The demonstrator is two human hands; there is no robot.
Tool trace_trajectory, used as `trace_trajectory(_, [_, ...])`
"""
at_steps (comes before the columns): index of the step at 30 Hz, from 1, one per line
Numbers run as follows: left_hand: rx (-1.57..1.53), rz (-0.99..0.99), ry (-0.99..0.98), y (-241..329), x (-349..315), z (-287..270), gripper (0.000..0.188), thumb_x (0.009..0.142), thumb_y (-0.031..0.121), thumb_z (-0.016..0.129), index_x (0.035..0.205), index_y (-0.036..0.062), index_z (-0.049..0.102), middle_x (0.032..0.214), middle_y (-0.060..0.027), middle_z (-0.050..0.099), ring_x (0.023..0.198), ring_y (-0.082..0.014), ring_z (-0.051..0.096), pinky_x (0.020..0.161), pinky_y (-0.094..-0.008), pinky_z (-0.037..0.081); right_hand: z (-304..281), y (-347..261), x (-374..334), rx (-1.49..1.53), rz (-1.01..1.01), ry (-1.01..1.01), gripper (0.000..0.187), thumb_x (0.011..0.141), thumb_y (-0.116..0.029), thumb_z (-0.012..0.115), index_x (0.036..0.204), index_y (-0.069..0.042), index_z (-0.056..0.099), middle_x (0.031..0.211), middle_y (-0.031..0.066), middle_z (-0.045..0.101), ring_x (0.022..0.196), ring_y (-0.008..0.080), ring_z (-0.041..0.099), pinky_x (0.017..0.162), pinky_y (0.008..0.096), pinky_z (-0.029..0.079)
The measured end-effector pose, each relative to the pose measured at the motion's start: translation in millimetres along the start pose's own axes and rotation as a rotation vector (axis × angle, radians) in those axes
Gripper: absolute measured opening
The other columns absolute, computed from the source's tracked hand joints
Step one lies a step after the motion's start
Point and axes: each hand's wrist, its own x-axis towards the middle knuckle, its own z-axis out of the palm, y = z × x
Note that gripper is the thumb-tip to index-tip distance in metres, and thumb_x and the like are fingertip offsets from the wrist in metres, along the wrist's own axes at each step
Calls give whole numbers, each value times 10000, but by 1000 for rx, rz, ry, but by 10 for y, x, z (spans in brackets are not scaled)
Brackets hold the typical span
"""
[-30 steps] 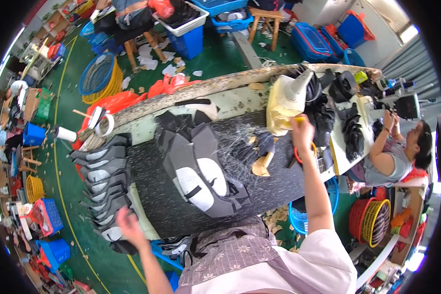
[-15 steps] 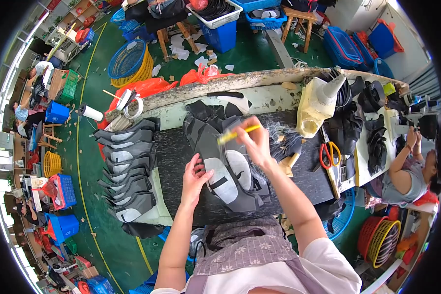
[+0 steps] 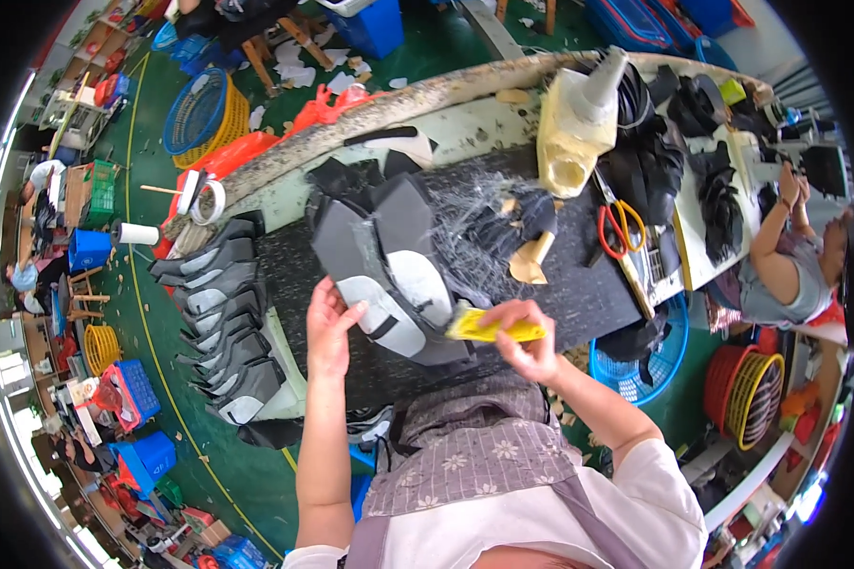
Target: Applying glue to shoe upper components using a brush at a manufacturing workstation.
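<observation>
The left hand rests at the left edge of two grey panels, which lie side by side on the counter, each with one white patch. Its thumb is spread away from the other fingers. The right hand's fingers pinch one yellow brush, its bristles near the panels' lower right end; whether they touch cannot be told.

One cream-yellow jug stands beyond, its cut opening facing the person; its contents are unclear. Below the counter's right side, one blue basket carries black pieces. Farther right are one red basket and one yellow basket, the latter holding dark, striped material.

One pair of scissors lies near the jug. Along the counter's left edge, grey-and-white pieces overlap in a row, too closely to count surely.
</observation>
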Motion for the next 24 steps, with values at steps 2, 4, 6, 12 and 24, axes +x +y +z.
trace_trajectory(2, [63, 45, 19, 47, -28, 84, 582, 711, -47, 647, 1227, 25, 389, 1100, -94, 543, 1025, -185, 523, 909, -314, 409, 74, -72, 84, -89, -113, -170, 153, 779, -32, 607, 856, -53, 477, 959, 128, 615, 839, 254, 618, 720, 328, 492])
trace_trajectory(4, [111, 82, 23, 50, -78, 119, 566, 728, -42, 630, 1233, 36, 387, 1104, -97, 549, 1020, -192, 531, 901, -319, 419, -29, 355, -173, -219, -8, -214, 164, 776, -67, 613, 868, -57, 478, 966, 124, 612, 810, 253, 622, 701, 330, 501])
trace_trajectory(6, [68, 59, 17, 38, -111, 111, 571, 755, -39, 618, 1253, 60, 356, 1099, -106, 557, 1000, -195, 552, 854, -323, 458, -84, 559, -360, -246, 105, -51, 154, 794, -114, 629, 844, -48, 499, 826, 106, 629, 673, 216, 630, 607, 307, 507])
trace_trajectory(12, [-80, -57, 22, 106, -137, 143, 496, 866, 41, 507, 1312, 73, 294, 1076, -107, 581, 960, -180, 583, 796, -321, 491, 437, -74, 334, -103, 176, -22, 199, 806, -204, 672, 828, -38, 563, 704, 75, 625, 568, 133, 609, 508, 264, 476])
trace_trajectory(24, [-275, -59, -4, -69, -228, 143, 509, 821, -9, 558, 1292, 55, 376, 1068, -61, 589, 970, -116, 560, 847, -249, 428, 333, -231, 284, 52, 353, -121, 177, 885, -169, 563, 940, -3, 538, 825, 95, 607, 504, 135, 590, 449, 255, 484])
